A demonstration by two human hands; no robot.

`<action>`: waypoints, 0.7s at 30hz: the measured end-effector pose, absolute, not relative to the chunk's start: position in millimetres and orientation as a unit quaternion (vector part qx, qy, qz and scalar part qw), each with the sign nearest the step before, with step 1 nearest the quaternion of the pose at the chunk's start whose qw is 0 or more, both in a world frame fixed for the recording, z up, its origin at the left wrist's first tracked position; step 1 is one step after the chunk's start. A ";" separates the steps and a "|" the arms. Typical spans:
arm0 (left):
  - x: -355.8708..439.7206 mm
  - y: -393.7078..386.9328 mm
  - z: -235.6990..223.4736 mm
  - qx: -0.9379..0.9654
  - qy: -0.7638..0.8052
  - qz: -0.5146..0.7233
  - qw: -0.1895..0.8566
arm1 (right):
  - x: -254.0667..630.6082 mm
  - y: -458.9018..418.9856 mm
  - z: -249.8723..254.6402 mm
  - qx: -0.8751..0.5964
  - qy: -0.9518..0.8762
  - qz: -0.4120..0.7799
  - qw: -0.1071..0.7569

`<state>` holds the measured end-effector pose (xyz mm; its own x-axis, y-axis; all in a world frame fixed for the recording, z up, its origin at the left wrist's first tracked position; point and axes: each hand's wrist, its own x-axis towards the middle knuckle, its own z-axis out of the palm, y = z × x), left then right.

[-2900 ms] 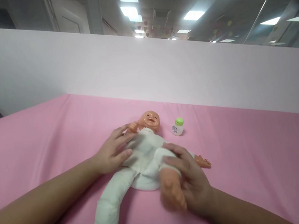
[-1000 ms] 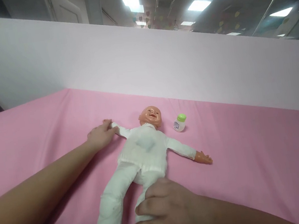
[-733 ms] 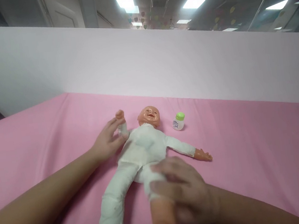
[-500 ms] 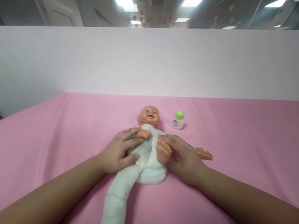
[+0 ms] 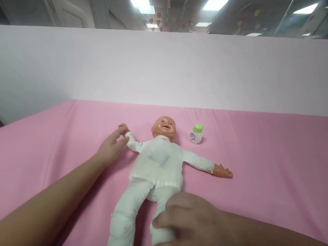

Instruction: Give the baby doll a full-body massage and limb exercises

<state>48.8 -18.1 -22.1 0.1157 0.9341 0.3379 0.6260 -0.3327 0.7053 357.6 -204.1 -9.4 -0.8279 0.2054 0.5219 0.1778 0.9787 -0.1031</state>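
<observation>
A baby doll [image 5: 157, 163] with a white cloth body lies on its back, arms out to both sides and both legs straight toward me. My left hand [image 5: 111, 147] is closed with thumb and fingers about the doll's hand [image 5: 123, 128] on the left. Low in the view, my right hand [image 5: 191, 227] curls over the doll's leg [image 5: 162, 235] on the right. It is slightly blurred, and it hides that leg's foot. The doll's other hand [image 5: 222, 171] rests free on the pink cover.
A small clear bottle [image 5: 196, 136] with a green cap stands to the right of the doll's head. Pink cover [image 5: 277, 173] spreads over the padded surface, and a white low wall [image 5: 157, 68] runs along the back.
My left hand has carried the doll's hand from its chest out to the upper left. My right hand has brought the raised leg down and straightened it toward me.
</observation>
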 end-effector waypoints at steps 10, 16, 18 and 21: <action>50.5 -31.2 -12.7 0.684 0.704 0.191 -0.022 | 362.2 -190.1 -23.4 -0.101 -0.941 0.098 0.307; 97.6 -65.4 5.9 0.775 0.578 0.254 0.036 | 382.8 -156.3 -17.5 -0.349 -0.844 0.185 0.363; 117.9 -72.2 13.6 0.794 0.557 0.224 0.093 | 386.5 -149.0 -18.3 -0.454 -0.814 0.173 0.318; 145.0 -76.0 24.3 0.808 0.553 0.173 0.110 | 388.3 -143.0 -19.5 -0.533 -0.795 0.131 0.258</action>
<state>145.0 -76.0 24.3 0.3287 0.9312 0.1578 0.8548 -0.3643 0.3695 388.3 -143.0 -19.5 -0.2980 0.9155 0.2703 0.7799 0.3968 -0.4840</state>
